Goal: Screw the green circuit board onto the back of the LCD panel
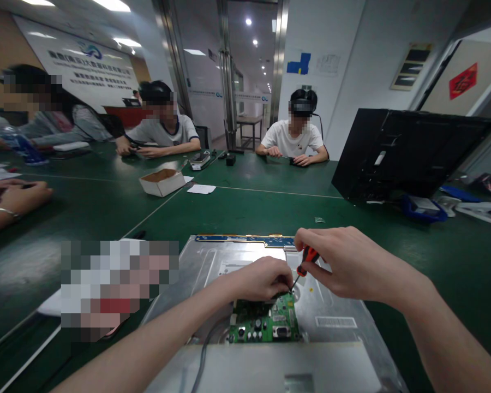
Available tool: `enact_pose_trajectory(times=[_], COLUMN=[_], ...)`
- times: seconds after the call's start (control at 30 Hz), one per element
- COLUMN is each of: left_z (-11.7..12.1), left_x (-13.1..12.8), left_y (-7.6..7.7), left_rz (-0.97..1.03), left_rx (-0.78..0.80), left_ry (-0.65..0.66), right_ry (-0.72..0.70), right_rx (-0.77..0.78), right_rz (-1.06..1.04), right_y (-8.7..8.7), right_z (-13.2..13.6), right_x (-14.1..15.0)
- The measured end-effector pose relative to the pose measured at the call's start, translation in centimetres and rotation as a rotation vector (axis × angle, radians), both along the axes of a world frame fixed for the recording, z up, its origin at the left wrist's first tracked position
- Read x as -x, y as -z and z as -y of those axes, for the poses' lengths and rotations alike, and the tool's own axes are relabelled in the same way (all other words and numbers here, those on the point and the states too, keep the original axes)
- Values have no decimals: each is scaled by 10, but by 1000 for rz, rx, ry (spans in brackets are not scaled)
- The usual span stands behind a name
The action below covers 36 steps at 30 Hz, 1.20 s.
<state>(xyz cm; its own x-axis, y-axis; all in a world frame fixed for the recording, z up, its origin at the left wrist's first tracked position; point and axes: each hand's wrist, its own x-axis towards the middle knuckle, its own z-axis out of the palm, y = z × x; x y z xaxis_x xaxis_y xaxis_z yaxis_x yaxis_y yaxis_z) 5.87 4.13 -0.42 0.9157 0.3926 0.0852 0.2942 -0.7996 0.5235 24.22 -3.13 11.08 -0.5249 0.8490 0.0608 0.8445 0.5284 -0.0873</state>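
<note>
A red and black screwdriver is gripped in my right hand, its shaft slanting down to the upper right corner of a green circuit board. My left hand rests over the board's top edge, fingers bent together close to the screwdriver tip. Whatever those fingers pinch, if anything, is hidden. The board lies on a silver metal panel, which has a barcode label. Along the panel's far edge runs a narrow blue circuit strip. A grey cable passes left of the board.
A black monitor housing stands at the right, near a blue tray. An open cardboard box and white paper lie farther back. Several people sit around the green table; another person's hand is at the left.
</note>
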Motion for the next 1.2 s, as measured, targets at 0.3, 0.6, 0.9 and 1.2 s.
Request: enact_pose_trajectory(times=[0.3,0.6,0.9,1.2], left_z=[0,1,3,4], left_x=[0,-1,-1,-2], left_y=[-1,-2,-1,-3], left_rz=[-11,-9,1,-20], left_rx=[-4,7,-29,-36], left_ry=[17,10,9,5], right_ry=[23,-31,-38,-34], right_rx=[-58,-19,28,32], right_rz=[57,10,-15,-9], right_y=[1,0,0,0], right_z=[-2,0,0,-1], right_x=[3,1,1,2])
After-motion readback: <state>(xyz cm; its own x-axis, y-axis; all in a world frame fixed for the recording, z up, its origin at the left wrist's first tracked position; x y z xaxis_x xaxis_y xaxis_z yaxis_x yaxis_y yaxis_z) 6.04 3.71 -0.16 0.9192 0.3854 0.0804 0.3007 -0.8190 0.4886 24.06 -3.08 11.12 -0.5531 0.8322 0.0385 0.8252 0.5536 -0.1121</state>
